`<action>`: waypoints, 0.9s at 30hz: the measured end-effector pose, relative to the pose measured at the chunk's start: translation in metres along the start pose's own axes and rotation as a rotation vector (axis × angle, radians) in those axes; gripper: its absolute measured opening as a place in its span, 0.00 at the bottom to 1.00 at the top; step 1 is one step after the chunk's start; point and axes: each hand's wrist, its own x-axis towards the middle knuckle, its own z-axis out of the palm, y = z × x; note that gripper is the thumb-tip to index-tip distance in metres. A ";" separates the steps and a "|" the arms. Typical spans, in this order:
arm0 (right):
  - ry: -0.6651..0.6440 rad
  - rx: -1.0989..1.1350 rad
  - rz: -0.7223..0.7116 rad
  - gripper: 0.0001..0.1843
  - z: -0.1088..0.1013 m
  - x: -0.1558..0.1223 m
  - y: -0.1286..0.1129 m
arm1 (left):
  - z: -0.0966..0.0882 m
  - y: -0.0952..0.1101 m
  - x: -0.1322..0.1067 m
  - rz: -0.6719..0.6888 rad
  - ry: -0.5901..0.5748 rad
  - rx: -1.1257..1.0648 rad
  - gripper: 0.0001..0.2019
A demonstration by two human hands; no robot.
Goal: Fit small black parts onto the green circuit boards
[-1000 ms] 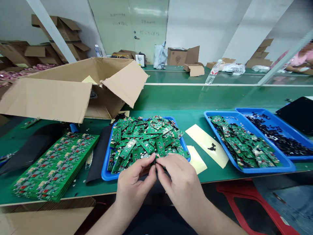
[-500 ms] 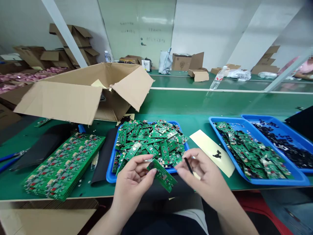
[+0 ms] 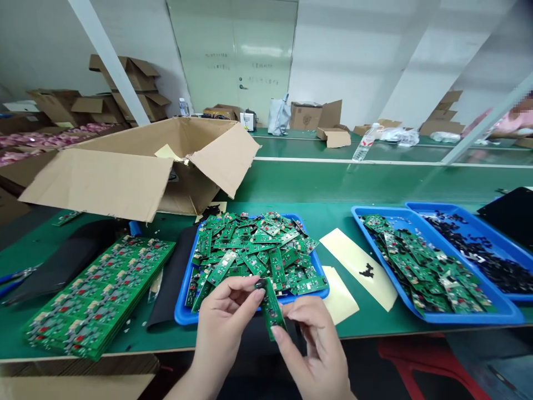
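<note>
A small green circuit board (image 3: 272, 311) is held up over the front edge of the bench, its long side nearly upright. My left hand (image 3: 229, 316) pinches its upper end between thumb and fingers, where a dark round part shows by the thumb. Closed on the lower end is my right hand (image 3: 312, 344), thumb in front and fingers at the right edge. Whether the black strip is still in that hand is hidden. Just behind the hands, a blue tray (image 3: 183, 311) holds a heap of similar boards.
Stacked board panels (image 3: 100, 294) lie at left beside black sheeting (image 3: 170, 294) and blue-handled pliers (image 3: 16, 278). An open carton (image 3: 100, 178) stands behind. Yellowish paper (image 3: 345, 250) bears black bits. At right are another blue tray of boards (image 3: 470, 316) and one of black parts (image 3: 499, 272).
My right hand has moved left and down onto the board's lower end; the black strip no longer shows. The board has turned more upright. A second yellowish paper is now visible beside the middle tray.
</note>
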 end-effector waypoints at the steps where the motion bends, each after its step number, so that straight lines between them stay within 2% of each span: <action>1: 0.014 0.000 -0.005 0.16 0.002 -0.002 0.001 | 0.000 0.000 0.001 -0.007 -0.008 0.001 0.07; 4: 0.036 0.023 -0.015 0.18 0.003 -0.004 0.004 | -0.002 -0.002 0.002 -0.020 -0.015 0.007 0.08; 6: 0.054 0.056 0.006 0.18 0.003 -0.002 0.005 | -0.002 -0.005 0.004 -0.036 0.028 -0.012 0.08; 8: 0.102 0.102 0.052 0.16 0.004 -0.001 0.006 | 0.003 -0.007 0.007 -0.086 0.084 -0.070 0.10; 11: 0.194 0.150 0.127 0.13 0.005 0.001 0.009 | 0.014 -0.007 0.011 -0.200 0.101 -0.135 0.15; 15: 0.260 0.161 0.212 0.11 0.002 -0.001 0.015 | 0.027 -0.006 0.014 -0.274 0.068 -0.120 0.20; 20: 0.256 0.239 0.345 0.12 -0.009 0.001 0.018 | 0.026 -0.015 0.018 -0.188 -0.082 0.009 0.18; 24: 0.309 0.191 0.368 0.14 -0.031 0.013 0.019 | 0.021 -0.024 0.019 -0.120 -0.256 0.073 0.18; 27: 0.400 -0.078 0.355 0.15 -0.072 0.029 0.027 | 0.014 -0.028 0.019 -0.038 -0.269 0.073 0.19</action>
